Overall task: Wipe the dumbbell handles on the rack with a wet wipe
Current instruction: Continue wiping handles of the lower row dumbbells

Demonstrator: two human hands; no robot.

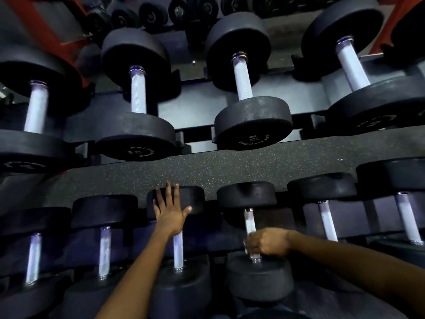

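Black dumbbells with silver knurled handles lie in two rows on a dark rack. My right hand (266, 241) grips the lower part of one near-row dumbbell handle (249, 223), fingers curled round it. A pale edge at the fingers may be the wet wipe; I cannot tell for sure. My left hand (170, 209) rests flat with straight fingers on the far head (195, 199) of the neighbouring dumbbell on the left, whose handle (178, 252) shows below my wrist.
The upper tier holds larger dumbbells, among them one at the centre (242, 77) and one to its left (138, 93). A speckled black rubber strip (230, 169) runs between the tiers. Red frame posts (43, 26) stand at the upper left. More near-row dumbbells (327, 221) lie to the right.
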